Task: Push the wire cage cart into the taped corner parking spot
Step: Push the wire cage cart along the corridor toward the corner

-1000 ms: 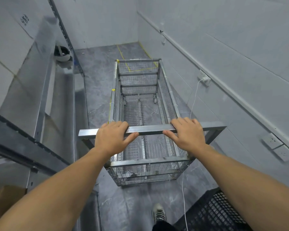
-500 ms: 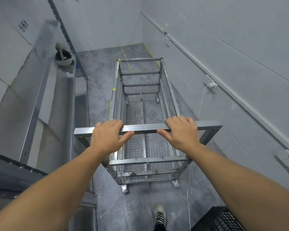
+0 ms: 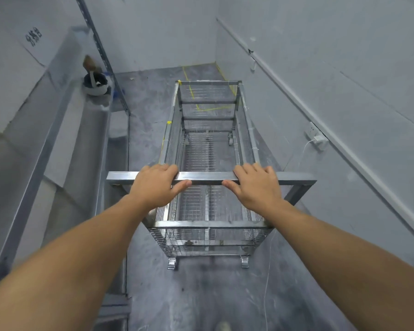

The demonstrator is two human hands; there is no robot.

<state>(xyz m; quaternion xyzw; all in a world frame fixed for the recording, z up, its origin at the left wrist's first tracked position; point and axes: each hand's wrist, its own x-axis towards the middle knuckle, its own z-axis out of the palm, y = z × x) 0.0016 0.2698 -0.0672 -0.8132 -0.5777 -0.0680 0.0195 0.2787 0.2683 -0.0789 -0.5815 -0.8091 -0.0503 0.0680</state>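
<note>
A long wire cage cart (image 3: 208, 225) on small casters stands on the grey floor, pointing away from me toward the far right corner. Its wide metal handle bar (image 3: 208, 178) crosses the near end. My left hand (image 3: 154, 185) grips the bar left of centre. My right hand (image 3: 257, 185) grips it right of centre. Yellow tape lines (image 3: 186, 75) mark a rectangle on the floor in the corner. The cart's far end overlaps the near edge of that rectangle.
Metal shelving (image 3: 65, 144) runs along the left, with a white helmet (image 3: 96, 84) on it. The right wall (image 3: 344, 68) is close beside the cart and carries a plugged socket (image 3: 317, 137) with a white cable hanging down. My shoe (image 3: 221, 327) shows at the bottom edge.
The cart has rolled forward toward the taped corner, and I have walked with it. The black crate at the lower right has dropped out of view. Both hands kept their grip.
</note>
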